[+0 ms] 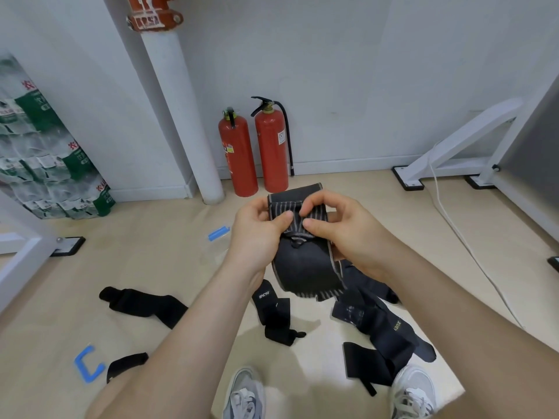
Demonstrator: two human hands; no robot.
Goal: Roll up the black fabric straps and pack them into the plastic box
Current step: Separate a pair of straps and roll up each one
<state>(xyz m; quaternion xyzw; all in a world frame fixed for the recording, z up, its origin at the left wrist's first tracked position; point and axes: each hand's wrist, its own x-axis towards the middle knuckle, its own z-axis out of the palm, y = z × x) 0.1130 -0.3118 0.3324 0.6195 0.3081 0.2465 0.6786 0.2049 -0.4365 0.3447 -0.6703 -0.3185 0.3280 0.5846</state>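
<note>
A black fabric strap with grey stripes point(305, 267) hangs in front of me, its upper end folded over. My left hand point(257, 234) pinches that end from the left, and my right hand point(344, 231) pinches it from the right, thumbs on the striped part. On the floor below lie more black straps: one at the left point(145, 303), one in the middle point(275, 316), a heap at the right point(381, 328). The clear plastic box point(219, 246) with a blue latch sits on the floor behind my left hand, mostly hidden.
Two red fire extinguishers point(254, 152) stand against the back wall beside a white pipe point(184, 116). A blue clip point(86, 362) lies on the floor at the left. White table legs point(447, 155) and a cable run along the right. My shoes point(245, 394) show at the bottom.
</note>
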